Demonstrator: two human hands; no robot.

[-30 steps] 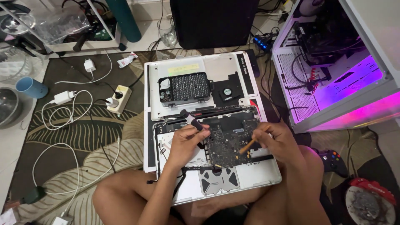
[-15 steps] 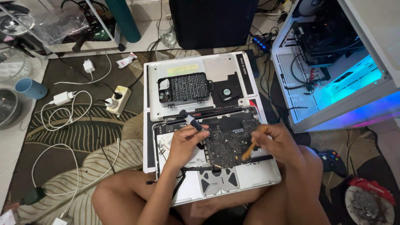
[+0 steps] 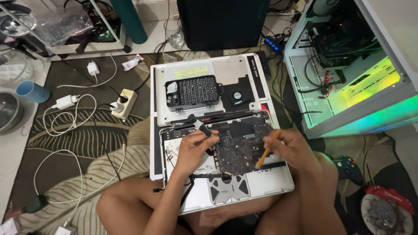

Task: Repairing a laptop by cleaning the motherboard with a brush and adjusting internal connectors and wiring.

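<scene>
1. Sitting on the floor, the person has an opened laptop (image 3: 270,185) resting across the legs, its dark circuit board (image 3: 237,146) bare in the middle.
2. The left hand (image 3: 191,150) is closed around a black-handled tool (image 3: 201,126); the handle slants up and away to the left, and its working end meets the board's left edge.
3. The right hand (image 3: 294,150) pinches an orange stick (image 3: 266,150) that slants down and to the left, its tip on the board's right part.
4. The board lies between the two hands, just ahead of both and close in to the body; its long side runs left to right. Each hand is about equally near it.
5. Beyond the laptop, its removed bottom cover (image 3: 226,72) lies flat and carries a black bit case (image 3: 193,92) and a small black fan (image 3: 237,96).
6. To the right stands an open lit computer case (image 3: 348,74).
</scene>
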